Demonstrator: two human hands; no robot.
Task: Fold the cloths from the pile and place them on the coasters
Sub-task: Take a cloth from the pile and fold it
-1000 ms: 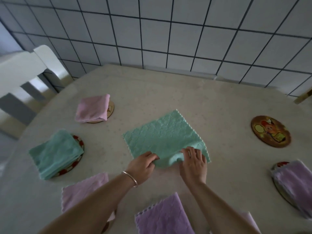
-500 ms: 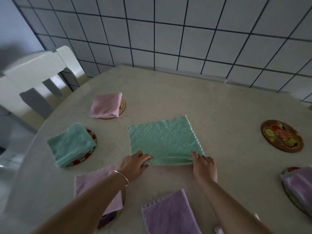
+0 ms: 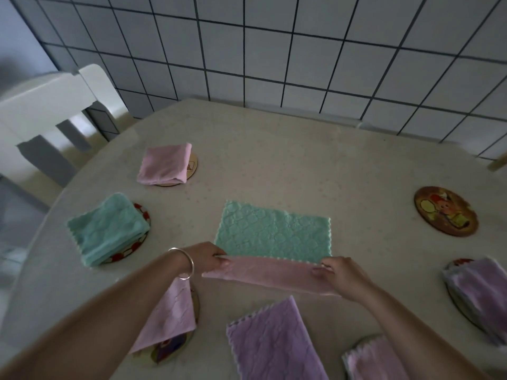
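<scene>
Near edge of green cloth (image 3: 271,233) lifted off table (image 3: 315,160), pink underside showing.

Left hand (image 3: 204,256) and right hand (image 3: 338,275) each pinching a near corner of that cloth at table centre; far half flat. Folded pink cloth (image 3: 164,164) on far-left coaster (image 3: 192,167); folded green cloth (image 3: 108,227) on left coaster (image 3: 142,229). Bare cartoon coaster (image 3: 445,211) at right. Purple cloth (image 3: 274,341) flat at near centre. No legible writing or brand anywhere.

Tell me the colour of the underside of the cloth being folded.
Pink, seen in the head view.
</scene>
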